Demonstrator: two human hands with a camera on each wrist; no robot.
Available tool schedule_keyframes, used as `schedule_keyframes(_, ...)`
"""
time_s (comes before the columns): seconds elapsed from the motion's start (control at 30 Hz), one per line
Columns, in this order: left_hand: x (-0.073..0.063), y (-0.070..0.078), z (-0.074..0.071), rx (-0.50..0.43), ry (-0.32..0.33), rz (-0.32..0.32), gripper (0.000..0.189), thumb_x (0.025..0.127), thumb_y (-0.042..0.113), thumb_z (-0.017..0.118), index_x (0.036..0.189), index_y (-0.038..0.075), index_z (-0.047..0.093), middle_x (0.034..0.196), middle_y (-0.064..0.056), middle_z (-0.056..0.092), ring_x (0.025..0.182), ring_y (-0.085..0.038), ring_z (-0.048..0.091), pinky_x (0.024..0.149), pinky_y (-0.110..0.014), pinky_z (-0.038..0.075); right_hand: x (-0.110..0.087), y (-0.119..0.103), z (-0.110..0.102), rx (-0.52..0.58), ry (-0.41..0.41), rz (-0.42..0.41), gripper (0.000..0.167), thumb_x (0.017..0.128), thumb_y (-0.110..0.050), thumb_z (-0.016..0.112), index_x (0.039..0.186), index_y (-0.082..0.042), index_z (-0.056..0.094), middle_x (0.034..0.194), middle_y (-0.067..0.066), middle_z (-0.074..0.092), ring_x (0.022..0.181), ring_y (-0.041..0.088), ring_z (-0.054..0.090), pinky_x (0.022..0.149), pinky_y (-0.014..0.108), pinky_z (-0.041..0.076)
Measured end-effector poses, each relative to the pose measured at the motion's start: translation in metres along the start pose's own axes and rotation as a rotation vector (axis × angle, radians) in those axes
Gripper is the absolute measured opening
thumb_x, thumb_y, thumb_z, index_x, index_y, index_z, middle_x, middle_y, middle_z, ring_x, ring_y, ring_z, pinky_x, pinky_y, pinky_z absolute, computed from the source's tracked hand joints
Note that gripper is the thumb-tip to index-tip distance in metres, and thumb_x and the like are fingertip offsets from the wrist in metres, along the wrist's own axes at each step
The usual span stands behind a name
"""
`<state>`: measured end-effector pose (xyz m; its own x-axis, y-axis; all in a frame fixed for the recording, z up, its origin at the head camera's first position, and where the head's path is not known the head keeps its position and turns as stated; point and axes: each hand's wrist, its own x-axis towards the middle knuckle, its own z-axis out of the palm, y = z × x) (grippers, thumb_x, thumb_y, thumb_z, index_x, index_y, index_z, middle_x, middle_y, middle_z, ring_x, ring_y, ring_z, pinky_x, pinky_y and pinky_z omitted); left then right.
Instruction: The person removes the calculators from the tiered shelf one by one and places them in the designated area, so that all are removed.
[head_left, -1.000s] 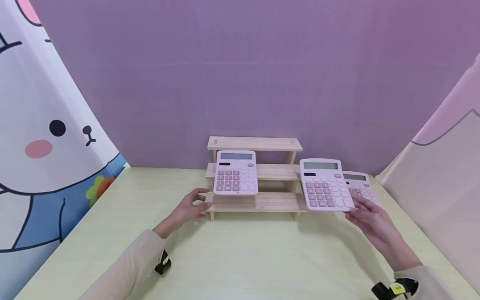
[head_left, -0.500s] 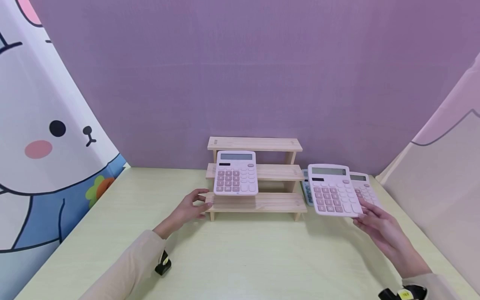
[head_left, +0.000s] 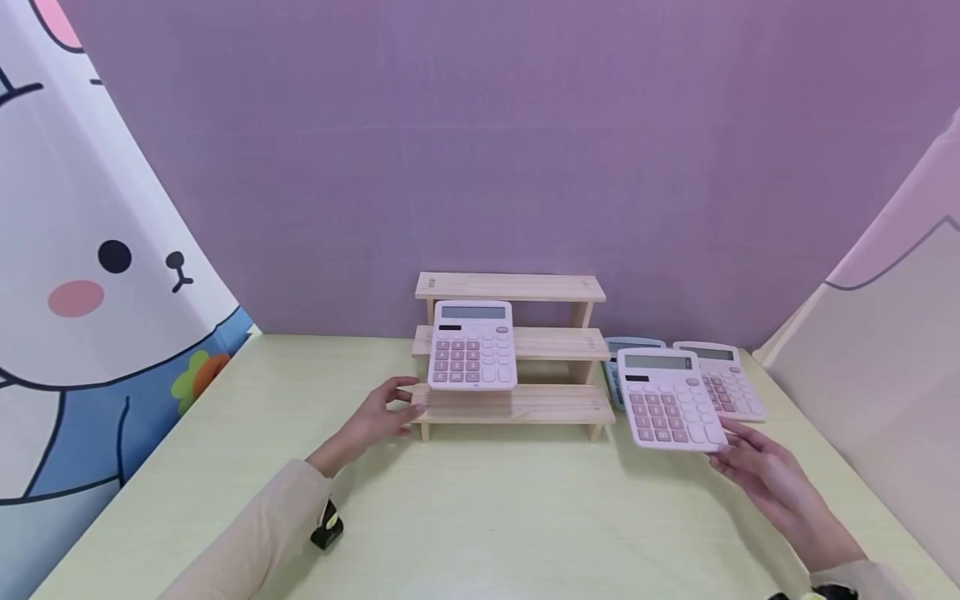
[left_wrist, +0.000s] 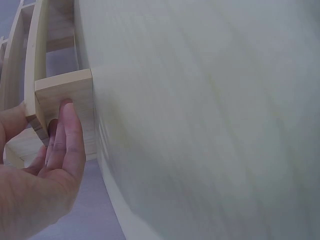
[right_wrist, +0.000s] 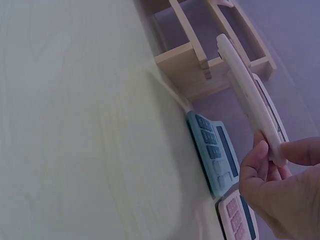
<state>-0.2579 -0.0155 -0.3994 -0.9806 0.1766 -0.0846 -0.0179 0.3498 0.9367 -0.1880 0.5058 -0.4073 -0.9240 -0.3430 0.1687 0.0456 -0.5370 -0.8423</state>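
My right hand (head_left: 780,487) pinches a pink calculator (head_left: 670,400) by its lower right corner, thumb on one face and fingers on the other. The right wrist view shows this calculator (right_wrist: 250,95) edge-on, raised off the table. With my left hand (head_left: 371,421) I hold the left end of the three-tier wooden stand (head_left: 555,404); in the left wrist view the thumb lies over the lowest shelf (left_wrist: 34,75) and the fingers are beneath it. Another pink calculator (head_left: 472,346) leans on the stand's left side, its bottom on the lowest tier.
Right of the stand, a blue calculator (head_left: 613,383) lies on the table (head_left: 480,508), partly covered by the held one. Beside it lies a further pink calculator (head_left: 738,392). A purple backdrop (head_left: 510,142) rises behind, with printed cloth (head_left: 112,350) at the left.
My right hand has moved the held calculator right and toward me, lower in the view, uncovering the blue calculator and more of the pink one behind. My left hand and the stand stay put.
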Motion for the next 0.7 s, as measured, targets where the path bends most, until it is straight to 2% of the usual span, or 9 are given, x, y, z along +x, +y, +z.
schedule_keyframes(0.27, 0.0, 0.0, 0.0, -0.009, -0.005, 0.025, 0.056, 0.088, 0.015, 0.06, 0.136, 0.004, 0.034, 0.12, -0.024, 0.046, 0.082, -0.016, 0.059, 0.071, -0.036, 0.059, -0.005, 0.007, -0.006, -0.072, 0.056, 0.054, 0.045, 0.09, 0.015, 0.03, 0.112, -0.011, 0.059, 0.103, 0.008, 0.062, 0.092, 0.017, 0.061, 0.082, 0.025, 0.054)
schedule_keyframes(0.53, 0.001, -0.001, -0.001, -0.015, -0.004, 0.026, 0.055, 0.088, 0.014, 0.06, 0.136, 0.005, 0.035, 0.12, -0.024, 0.046, 0.082, -0.017, 0.06, 0.071, -0.036, 0.059, -0.008, 0.015, -0.009, -0.141, 0.148, 0.094, 0.044, 0.088, 0.015, 0.035, 0.106, -0.016, 0.062, 0.099, 0.004, 0.064, 0.088, 0.014, 0.062, 0.078, 0.023, 0.054)
schedule_keyframes(0.7, 0.001, -0.002, -0.001, -0.019, -0.007, 0.024, 0.054, 0.088, 0.014, 0.061, 0.135, 0.005, 0.036, 0.119, -0.023, 0.046, 0.081, -0.017, 0.06, 0.072, -0.036, 0.059, -0.009, 0.019, -0.011, -0.16, 0.16, 0.105, 0.045, 0.088, 0.014, 0.036, 0.105, -0.018, 0.062, 0.099, 0.003, 0.064, 0.087, 0.013, 0.061, 0.076, 0.022, 0.054)
